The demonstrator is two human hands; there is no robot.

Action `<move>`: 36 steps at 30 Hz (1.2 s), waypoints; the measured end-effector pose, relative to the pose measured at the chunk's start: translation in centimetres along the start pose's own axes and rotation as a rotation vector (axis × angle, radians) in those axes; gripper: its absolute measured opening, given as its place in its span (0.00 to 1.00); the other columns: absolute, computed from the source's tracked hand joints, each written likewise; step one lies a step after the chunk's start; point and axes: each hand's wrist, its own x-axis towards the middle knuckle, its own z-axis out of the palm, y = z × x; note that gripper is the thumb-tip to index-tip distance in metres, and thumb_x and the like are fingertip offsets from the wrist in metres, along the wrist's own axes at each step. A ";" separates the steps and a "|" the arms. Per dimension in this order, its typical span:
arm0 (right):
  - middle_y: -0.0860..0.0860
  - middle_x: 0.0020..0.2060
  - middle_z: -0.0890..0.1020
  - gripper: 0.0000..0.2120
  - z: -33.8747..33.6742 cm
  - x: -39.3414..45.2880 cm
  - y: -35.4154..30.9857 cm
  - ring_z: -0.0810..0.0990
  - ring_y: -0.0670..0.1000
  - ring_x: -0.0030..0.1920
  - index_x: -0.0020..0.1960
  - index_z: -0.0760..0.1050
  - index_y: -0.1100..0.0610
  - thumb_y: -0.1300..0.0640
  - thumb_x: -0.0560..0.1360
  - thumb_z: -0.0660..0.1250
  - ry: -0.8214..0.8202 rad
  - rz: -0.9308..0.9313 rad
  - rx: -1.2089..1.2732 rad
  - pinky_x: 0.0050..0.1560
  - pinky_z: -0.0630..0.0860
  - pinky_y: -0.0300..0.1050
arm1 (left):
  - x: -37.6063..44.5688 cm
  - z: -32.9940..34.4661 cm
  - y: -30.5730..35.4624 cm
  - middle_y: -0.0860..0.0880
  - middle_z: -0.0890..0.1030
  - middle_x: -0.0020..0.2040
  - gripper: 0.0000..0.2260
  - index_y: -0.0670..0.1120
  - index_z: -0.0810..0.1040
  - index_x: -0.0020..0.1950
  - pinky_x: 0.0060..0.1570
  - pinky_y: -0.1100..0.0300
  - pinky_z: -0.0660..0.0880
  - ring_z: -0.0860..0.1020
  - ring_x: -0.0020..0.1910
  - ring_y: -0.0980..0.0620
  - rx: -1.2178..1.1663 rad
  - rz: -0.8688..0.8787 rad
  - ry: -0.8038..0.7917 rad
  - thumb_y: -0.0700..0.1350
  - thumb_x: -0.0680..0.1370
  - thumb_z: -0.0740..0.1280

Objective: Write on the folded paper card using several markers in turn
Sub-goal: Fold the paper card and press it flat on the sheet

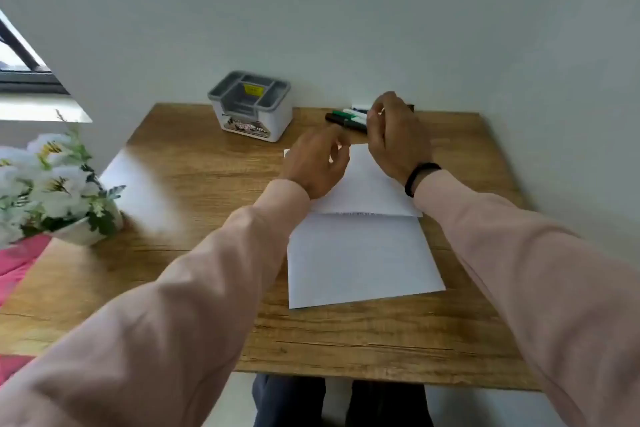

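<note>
Head view. The folded paper card (360,236) is laid flat on the wooden counter (194,184), its fold running across the middle; the far half is partly covered by both hands, and no writing is seen on the near half. The markers (346,120) are grouped at the far edge of the counter, just beyond the card.

The right hand (394,139) is raised over the marker group with fingers curled; whether a marker is gripped cannot be told, since the palm side is hidden. The left hand (317,163) is held above the far left corner of the card with fingers loosely curled, and nothing is seen in it.

Risks, as judged: the loose markers may be rolled off the far edge or against the wall if the group is knocked by the reaching hand. The card is not pinned down, so it may be shifted or its far half lifted by a sleeve (519,253).

A grey-and-white organiser box (251,107) is placed at the far left of the markers. A pot of white flowers (55,184) is set at the left edge. A pale wall (346,10) is met by the counter, and a window (20,59) is seen at the upper left.
</note>
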 end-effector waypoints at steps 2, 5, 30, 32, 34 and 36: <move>0.56 0.36 0.81 0.10 0.4 -1.7 1.1 0.77 0.60 0.34 0.50 0.73 0.61 0.55 0.85 0.60 0.018 -0.041 -0.049 0.34 0.71 0.52 | -1.6 1.3 -0.6 0.51 0.82 0.45 0.05 0.49 0.81 0.52 0.49 0.50 0.75 0.72 0.45 0.55 0.030 0.009 -0.008 0.48 0.80 0.67; 0.60 0.35 0.82 0.13 0.2 -3.8 2.2 0.79 0.64 0.36 0.48 0.75 0.61 0.53 0.85 0.61 -0.089 -0.116 -0.204 0.37 0.74 0.57 | -3.9 2.7 -0.6 0.50 0.79 0.54 0.11 0.53 0.81 0.56 0.57 0.50 0.73 0.73 0.57 0.52 0.128 0.000 -0.122 0.58 0.80 0.66; 0.51 0.87 0.44 0.44 -2.2 -11.9 -1.9 0.43 0.55 0.86 0.86 0.41 0.41 0.21 0.75 0.39 -0.761 0.057 -0.452 0.84 0.43 0.59 | -14.2 -0.8 0.6 0.48 0.41 0.84 0.36 0.46 0.40 0.84 0.80 0.42 0.42 0.41 0.83 0.50 0.495 -0.182 -0.468 0.67 0.82 0.40; 0.51 0.87 0.44 0.54 -2.5 -11.4 -1.6 0.44 0.55 0.86 0.86 0.41 0.40 0.15 0.65 0.35 -0.776 0.038 -0.442 0.84 0.44 0.60 | -13.9 -0.9 -0.1 0.48 0.41 0.84 0.39 0.47 0.39 0.84 0.79 0.42 0.41 0.41 0.83 0.50 0.466 -0.174 -0.498 0.70 0.80 0.41; 0.49 0.87 0.44 0.62 -2.7 -10.9 -0.9 0.45 0.54 0.86 0.85 0.40 0.38 0.11 0.56 0.31 -0.797 0.015 -0.441 0.84 0.45 0.60 | -12.9 -1.1 -1.1 0.48 0.40 0.84 0.44 0.47 0.39 0.84 0.79 0.41 0.40 0.40 0.83 0.49 0.458 -0.208 -0.513 0.74 0.78 0.42; 0.46 0.87 0.43 0.58 -2.8 -10.2 0.3 0.45 0.52 0.86 0.84 0.40 0.35 0.11 0.59 0.34 -0.810 -0.022 -0.414 0.84 0.45 0.58 | -11.1 -1.3 -2.7 0.47 0.40 0.84 0.43 0.48 0.40 0.84 0.79 0.40 0.41 0.41 0.83 0.46 0.471 -0.297 -0.472 0.74 0.78 0.41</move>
